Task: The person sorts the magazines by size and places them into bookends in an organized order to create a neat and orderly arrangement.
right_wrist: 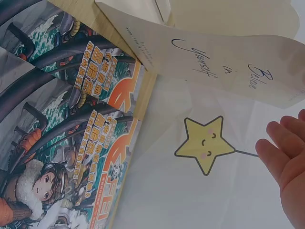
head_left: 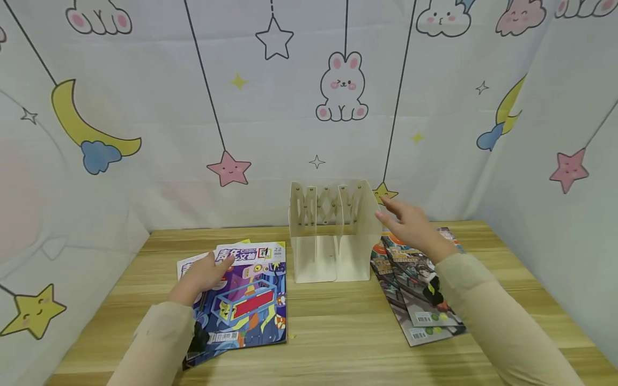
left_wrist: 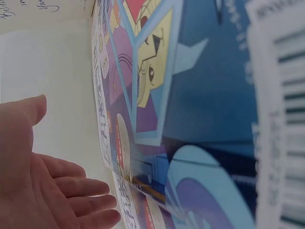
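Left hand (head_left: 205, 275) and right hand (head_left: 412, 228) are seen relaxed now, nothing grasped; the glossy purple rectangular paper magazines (head_left: 253, 308) are judged floppy, slippery, best pinched at an edge.

We are viewing a left sleeve (head_left: 149, 346) and a right sleeve (head_left: 509, 324), both showing one plain, pale beige tone. We are noting that the fabric is creasing lightly and bulging around the left cuff (head_left: 169, 316) and the right cuff (head_left: 454, 268). Beyond the cuffs, we are observing that the left hand (head_left: 205, 276) and the right hand (head_left: 412, 228) are remaining bare, their fingertips (left_wrist: 111, 218) showing rounded contours.
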Motion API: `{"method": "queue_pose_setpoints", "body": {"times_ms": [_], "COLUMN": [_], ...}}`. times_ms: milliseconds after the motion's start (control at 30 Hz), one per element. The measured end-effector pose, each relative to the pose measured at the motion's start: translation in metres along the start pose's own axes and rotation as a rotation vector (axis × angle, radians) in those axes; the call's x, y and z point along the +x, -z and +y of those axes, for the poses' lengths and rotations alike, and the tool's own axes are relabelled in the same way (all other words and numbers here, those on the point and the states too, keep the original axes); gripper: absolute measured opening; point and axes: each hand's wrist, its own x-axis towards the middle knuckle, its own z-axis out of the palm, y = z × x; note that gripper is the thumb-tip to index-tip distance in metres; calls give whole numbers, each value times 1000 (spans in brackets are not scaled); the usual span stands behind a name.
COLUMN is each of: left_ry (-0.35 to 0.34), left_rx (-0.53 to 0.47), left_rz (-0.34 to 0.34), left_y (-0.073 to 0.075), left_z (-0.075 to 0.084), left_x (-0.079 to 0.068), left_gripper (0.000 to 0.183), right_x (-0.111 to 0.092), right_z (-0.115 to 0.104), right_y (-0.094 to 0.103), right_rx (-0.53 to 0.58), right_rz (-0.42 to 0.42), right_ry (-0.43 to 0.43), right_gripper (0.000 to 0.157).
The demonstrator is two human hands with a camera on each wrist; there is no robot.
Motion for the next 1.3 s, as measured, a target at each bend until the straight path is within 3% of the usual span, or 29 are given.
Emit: {"method": "queue_pose_setpoints", "body": {"times_ms": [433, 1300], "left_ry": [31, 16], "left_rx": [-13, -96], "left_rz": [0, 52], "left_y": [-6, -3], "left_z": [-4, 1], "left_x": [3, 0], "left_gripper": [78, 79], "right_x": [0, 2], "right_z": [-4, -12], "right_y": [-3, -5], "right_rx": [81, 145], "right_rz": [16, -18], "right_ry": [82, 11], "right_gripper": [53, 52]}}
